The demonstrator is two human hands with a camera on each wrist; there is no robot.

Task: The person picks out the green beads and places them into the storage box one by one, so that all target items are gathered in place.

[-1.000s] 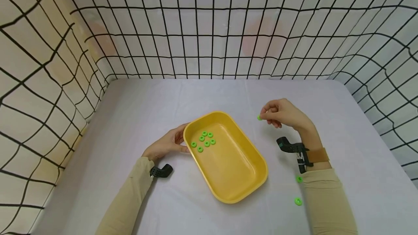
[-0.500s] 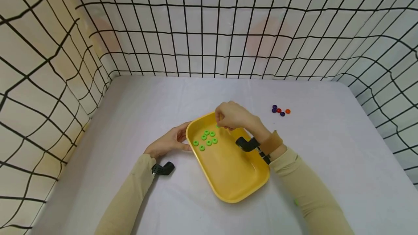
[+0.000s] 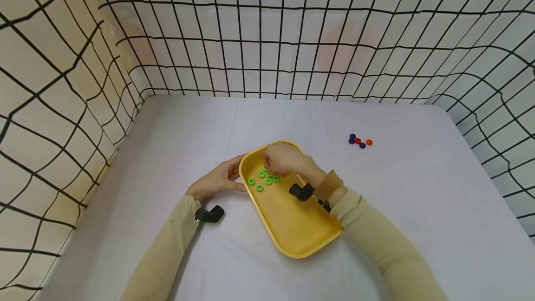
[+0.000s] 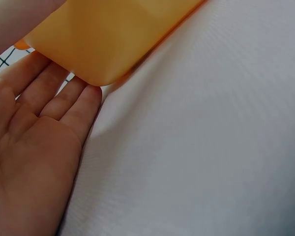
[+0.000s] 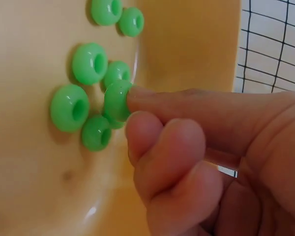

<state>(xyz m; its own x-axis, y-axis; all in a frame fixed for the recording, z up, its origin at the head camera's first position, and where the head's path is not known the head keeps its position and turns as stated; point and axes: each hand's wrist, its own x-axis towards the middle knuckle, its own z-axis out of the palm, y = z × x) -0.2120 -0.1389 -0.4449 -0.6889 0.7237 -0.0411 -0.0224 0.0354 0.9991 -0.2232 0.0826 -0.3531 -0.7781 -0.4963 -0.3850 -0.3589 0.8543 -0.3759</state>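
My left hand [image 3: 217, 180] holds a yellow plastic tray [image 3: 292, 247] at its far left corner. In the left wrist view its fingers [image 4: 64, 101] touch the outer wall, with the thumb on the other side of the corner. Inside the tray, my right hand [image 3: 286, 158] pinches a green ring-shaped bead [image 5: 117, 101] between thumb and index finger, close over other beads. Several more green beads [image 5: 69, 108] lie loose on the tray's floor at the left end, some partly hidden in the head view by the right hand.
Several purple, red and orange beads [image 3: 357, 141] lie on the white-covered table [image 3: 209, 124] behind and right of the tray. A black net [image 3: 267, 41] stands along the back and both sides. Each wrist wears a small black camera [image 3: 210, 214].
My right hand has moved left from above the table into the tray, carrying a green bead. That uncovered the coloured beads, while its forearm now covers green beads at the near right.
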